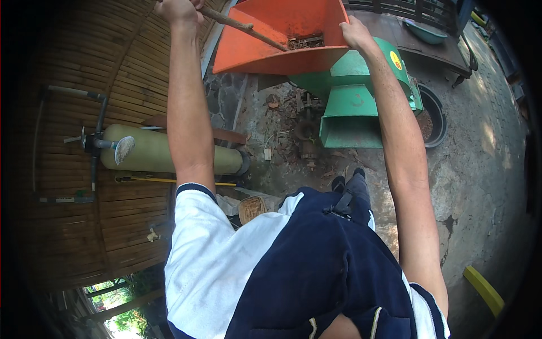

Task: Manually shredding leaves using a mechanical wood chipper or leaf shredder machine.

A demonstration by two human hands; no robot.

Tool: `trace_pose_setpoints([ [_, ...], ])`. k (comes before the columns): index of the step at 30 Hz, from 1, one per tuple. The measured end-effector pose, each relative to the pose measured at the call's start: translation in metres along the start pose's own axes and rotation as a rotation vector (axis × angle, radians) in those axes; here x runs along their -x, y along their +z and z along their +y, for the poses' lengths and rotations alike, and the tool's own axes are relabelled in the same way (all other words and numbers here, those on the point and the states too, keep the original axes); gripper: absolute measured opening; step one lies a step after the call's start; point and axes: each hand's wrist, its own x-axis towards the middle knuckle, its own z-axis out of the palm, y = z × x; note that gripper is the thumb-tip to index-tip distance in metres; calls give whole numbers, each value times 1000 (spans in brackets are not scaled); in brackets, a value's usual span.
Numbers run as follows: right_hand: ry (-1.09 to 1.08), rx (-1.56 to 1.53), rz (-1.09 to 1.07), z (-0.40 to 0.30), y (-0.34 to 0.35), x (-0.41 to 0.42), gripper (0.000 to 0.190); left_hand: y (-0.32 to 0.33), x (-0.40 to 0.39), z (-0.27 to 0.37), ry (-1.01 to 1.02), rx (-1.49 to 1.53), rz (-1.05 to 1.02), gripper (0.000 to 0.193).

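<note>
My left hand [180, 12], partly cut off by the top edge of the view, is closed around a wooden stick [228, 21]. The stick slants down into an orange metal hopper [271, 53], its far end by dry leaf and twig debris [305, 41] at the hopper's throat. My right hand [358, 33] grips the hopper's right rim. Below the hopper is the green metal body [351, 68] of what looks like a shredder, with a square, flared chute [349, 127] opening toward me.
Beside my left arm, a tan cylindrical tank [144, 148] with pipes lies along a bamboo wall [84, 237]. A black round tub [440, 123] sits right of the machine. Dry leaves litter the concrete floor [465, 178]. A wooden bench [423, 46] holds a pale green basin [425, 33].
</note>
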Motion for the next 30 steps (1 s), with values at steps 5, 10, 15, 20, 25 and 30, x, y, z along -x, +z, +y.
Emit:
trace_pose_setpoints([
  [5, 27, 16, 12, -7, -3, 5, 45, -18, -16, 0, 26, 0, 90, 52],
  [10, -34, 66, 40, 17, -5, -11, 45, 6, 3, -55, -24, 109, 156, 54],
  [15, -12, 35, -59, -8, -5, 5, 46, 20, 9, -17, 13, 117, 103, 55],
  [20, -51, 39, 5, -8, 7, -2, 45, -71, -89, 26, -182, 477, -338, 51],
  [25, -21, 20, 29, 11, -4, -1, 44, 43, 2, -18, 107, 46, 28, 52],
  [30, -46, 26, 7, 16, -4, -9, 43, 26, -13, -95, -627, 547, -22, 52],
])
